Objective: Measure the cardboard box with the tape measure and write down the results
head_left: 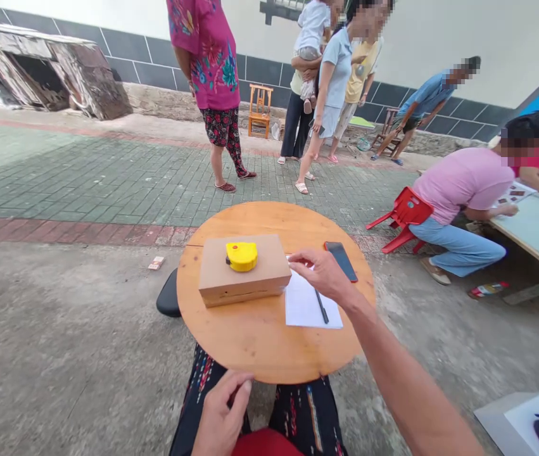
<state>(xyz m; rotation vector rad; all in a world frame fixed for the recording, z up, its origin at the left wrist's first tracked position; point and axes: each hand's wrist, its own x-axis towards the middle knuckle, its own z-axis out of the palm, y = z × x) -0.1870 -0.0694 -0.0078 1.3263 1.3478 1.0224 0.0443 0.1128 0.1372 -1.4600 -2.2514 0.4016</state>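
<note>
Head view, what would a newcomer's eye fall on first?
Probably the bright yellow tape measure atop the cardboard box on the round wooden table. Next, the right hand above the white paper, fingertips near the box. Beyond the table, a standing person's magenta flowered top also stands out.

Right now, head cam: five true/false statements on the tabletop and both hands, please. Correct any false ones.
1. The yellow tape measure sits on top of the cardboard box. True.
2. The right hand is gripping the phone. False: the right hand is over the white paper, fingers near the box's right side; the phone lies on the table beyond it.
3. The left hand is by the near edge of the table. True.
4. The pen stands upright on the box. False: the black pen lies flat on the paper.
5. The tabletop is rounded. True.
</note>
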